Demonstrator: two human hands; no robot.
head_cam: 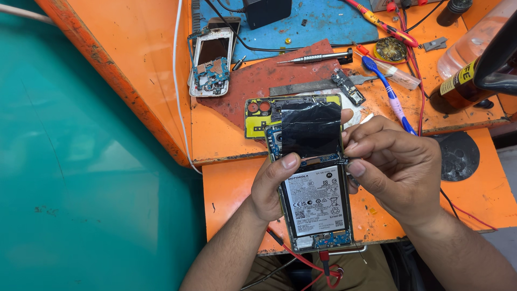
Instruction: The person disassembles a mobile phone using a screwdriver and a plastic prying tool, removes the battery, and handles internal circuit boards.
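I hold an opened phone (315, 202) with its back cover off, over the front of the orange bench. A white-labelled battery fills its middle and a black sheet (311, 128) covers the upper part. My left hand (272, 186) grips the phone's left edge, thumb lying on the battery's top corner. My right hand (396, 167) holds the right edge, fingertips touching the side near the black sheet. A red-and-black cable (323, 258) is plugged into the phone's bottom end.
A yellow phone back piece (257, 116) lies just behind. Another opened phone (211, 62) rests at the back left. A screwdriver (312, 57), metal strip (301, 86), small circuit board (348, 86), blue-handled tool (388, 94) and brown bottle (458, 89) lie on the bench.
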